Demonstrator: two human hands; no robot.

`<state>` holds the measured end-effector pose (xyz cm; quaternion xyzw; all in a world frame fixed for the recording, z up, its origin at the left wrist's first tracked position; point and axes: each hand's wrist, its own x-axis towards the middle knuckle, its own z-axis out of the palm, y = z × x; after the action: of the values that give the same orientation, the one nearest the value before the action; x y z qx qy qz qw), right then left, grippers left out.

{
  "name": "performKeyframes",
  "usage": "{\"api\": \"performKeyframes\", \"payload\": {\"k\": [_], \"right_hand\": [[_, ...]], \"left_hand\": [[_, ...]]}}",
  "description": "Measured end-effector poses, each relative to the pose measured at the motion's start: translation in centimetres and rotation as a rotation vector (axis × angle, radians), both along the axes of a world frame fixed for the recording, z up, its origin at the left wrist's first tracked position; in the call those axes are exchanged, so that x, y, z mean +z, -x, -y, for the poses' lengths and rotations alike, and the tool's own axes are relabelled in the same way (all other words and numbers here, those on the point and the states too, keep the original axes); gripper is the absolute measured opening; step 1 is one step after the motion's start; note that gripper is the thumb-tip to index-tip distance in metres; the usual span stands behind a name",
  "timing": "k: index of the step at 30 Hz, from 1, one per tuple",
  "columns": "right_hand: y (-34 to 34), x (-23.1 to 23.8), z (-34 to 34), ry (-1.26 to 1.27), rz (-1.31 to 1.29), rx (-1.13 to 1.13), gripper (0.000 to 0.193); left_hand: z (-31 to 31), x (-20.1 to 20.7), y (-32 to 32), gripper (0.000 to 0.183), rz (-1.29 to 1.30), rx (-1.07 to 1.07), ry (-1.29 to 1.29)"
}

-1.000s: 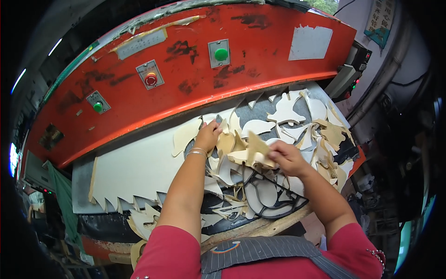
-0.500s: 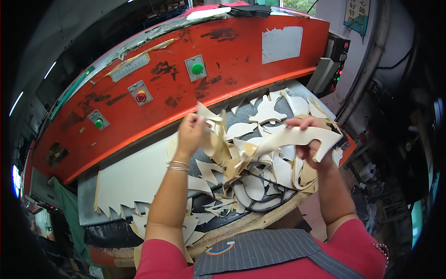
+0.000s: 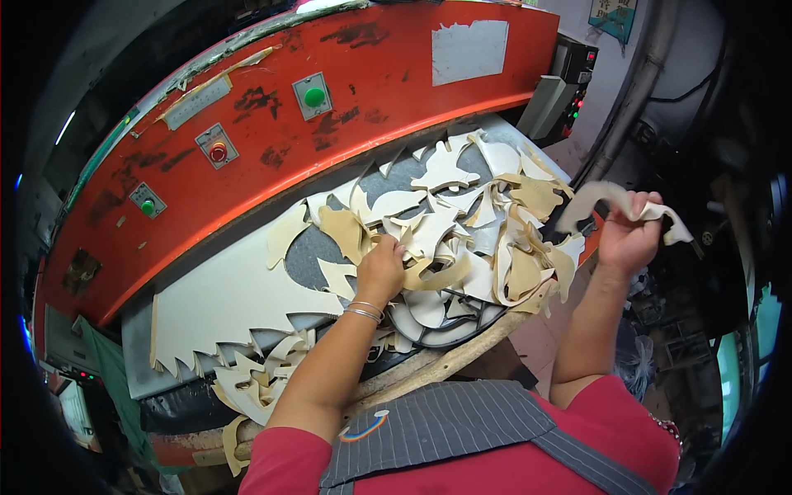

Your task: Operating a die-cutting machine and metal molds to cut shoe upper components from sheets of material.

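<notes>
My right hand (image 3: 631,241) is raised off the table's right end, its fingers closed round a curved cream scrap (image 3: 596,195) of sheet material. Motion blurs part of that scrap, and its other end sticks out past my fingers. Down in the heap of scraps (image 3: 445,172), my left hand (image 3: 383,268), with bangles at the wrist, has its fingers bent and closed at the edge of a pale scrap. Just beside it lies a curved tan offcut (image 3: 440,274). The left fingertips are partly hidden among the pieces.
Behind the grey table stands a red machine front (image 3: 272,124) with green and red buttons. A large cream sheet (image 3: 227,307) with a jagged edge lies at left. A round black frame (image 3: 450,334) sits near the front edge, and more offcuts (image 3: 256,384) lie at front left.
My right hand has carried its scrap rightward, off the table. My left hand has come down into the pile, and the tan pieces near it have spread apart. The view has shifted.
</notes>
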<state>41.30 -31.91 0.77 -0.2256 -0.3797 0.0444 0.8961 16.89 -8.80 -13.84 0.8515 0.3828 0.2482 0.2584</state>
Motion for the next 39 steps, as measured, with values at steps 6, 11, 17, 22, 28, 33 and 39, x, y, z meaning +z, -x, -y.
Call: {"api": "performKeyframes", "payload": {"k": [6, 11, 17, 22, 28, 33, 39], "right_hand": [[3.9, -0.3, -3.0, 0.397, 0.936, -0.731, 0.010], [12.8, -1.4, -7.5, 0.349, 1.416, -0.348, 0.015], [16.4, -3.7, -10.0, 0.869, 0.689, 0.175, 0.009], [15.8, -1.2, -12.0, 1.023, 0.229, 0.781, 0.025], [14.8, 1.9, -15.3, 0.931, 0.449, 0.746, 0.015], [15.8, 4.3, -16.9, 0.707, 0.546, 0.665, 0.014], [18.3, 6.2, -16.8, 0.735, 0.486, 0.792, 0.014]], "left_hand": [[-0.7, 4.4, 0.8, 0.014, 0.422, -0.154, 0.150], [2.2, 11.5, 2.3, 0.014, 0.751, -0.344, 0.862], [2.2, 10.5, 7.5, 0.016, 0.720, -0.203, 0.794], [1.9, 10.7, 11.9, 0.019, 0.861, 0.041, 0.771], [3.2, 13.6, 15.2, 0.031, 1.014, 0.121, 0.637], [3.5, 14.2, 18.3, 0.022, 0.963, 0.136, 0.692], [3.0, 13.0, 20.4, 0.021, 0.939, 0.121, 0.805]]}}
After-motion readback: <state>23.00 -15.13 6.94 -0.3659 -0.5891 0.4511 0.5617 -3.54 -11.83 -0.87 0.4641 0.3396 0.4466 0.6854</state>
